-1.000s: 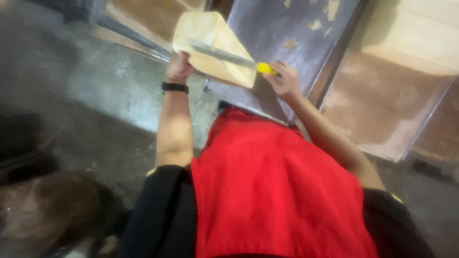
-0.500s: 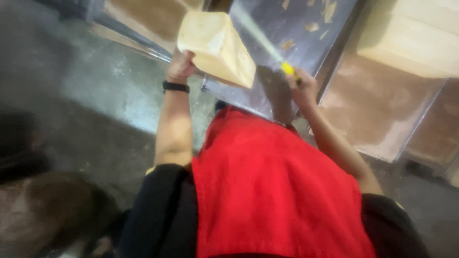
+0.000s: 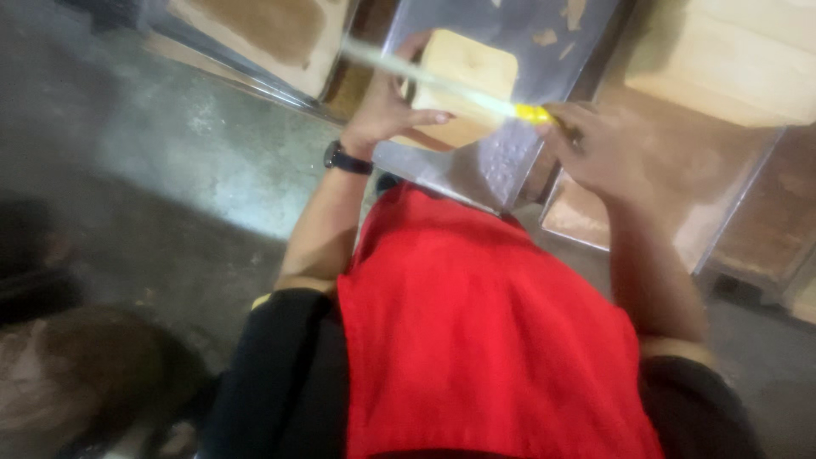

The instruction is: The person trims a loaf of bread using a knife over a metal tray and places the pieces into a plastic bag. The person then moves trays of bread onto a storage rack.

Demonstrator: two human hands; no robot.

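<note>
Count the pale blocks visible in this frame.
2. One block is held by the left hand over the metal tray; a larger one lies upper right. Others may be beyond the frame.

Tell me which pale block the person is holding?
The pale block over the shiny metal tray, touched by the left hand. The bigger block at top right sits untouched.

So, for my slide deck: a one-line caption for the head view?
Left hand steadies a pale block while right hand draws a yellow-handled knife across it.
</note>
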